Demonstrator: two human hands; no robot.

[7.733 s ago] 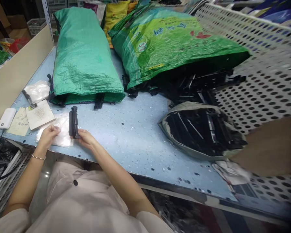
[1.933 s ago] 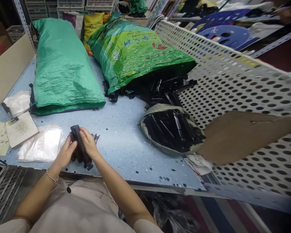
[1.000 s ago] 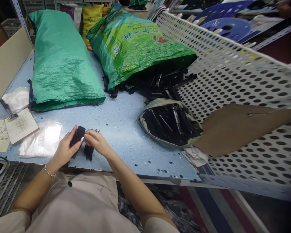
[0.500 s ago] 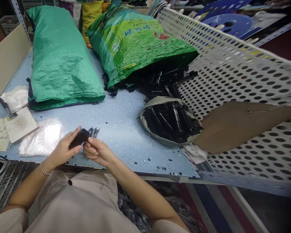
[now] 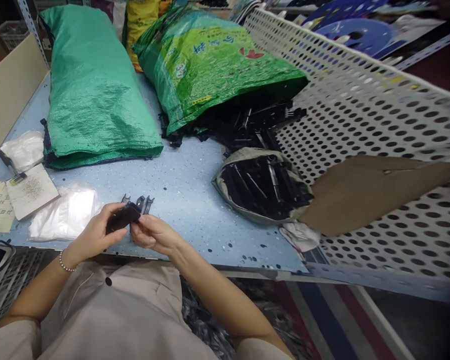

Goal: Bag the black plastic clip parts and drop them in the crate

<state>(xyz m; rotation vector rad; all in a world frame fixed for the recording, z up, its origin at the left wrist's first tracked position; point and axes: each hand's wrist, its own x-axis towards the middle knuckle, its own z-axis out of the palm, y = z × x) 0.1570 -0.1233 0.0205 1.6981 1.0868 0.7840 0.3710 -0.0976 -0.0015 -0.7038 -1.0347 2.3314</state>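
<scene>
In the head view, a black piece [image 5: 122, 218] is being held just above the table [image 5: 195, 200], close to its near edge, toward the left corner. It is being clasped by the left hand [image 5: 97, 229], between thumb and fingers; its right end is being pinched by the right hand [image 5: 154, 234]. Light, stiff, slightly slippery plastic is probably being handled, best gripped along its long sides. Compared with half a second earlier, the piece is being tilted flatter, and another pronged end [image 5: 125, 199] is being exposed behind it.
</scene>
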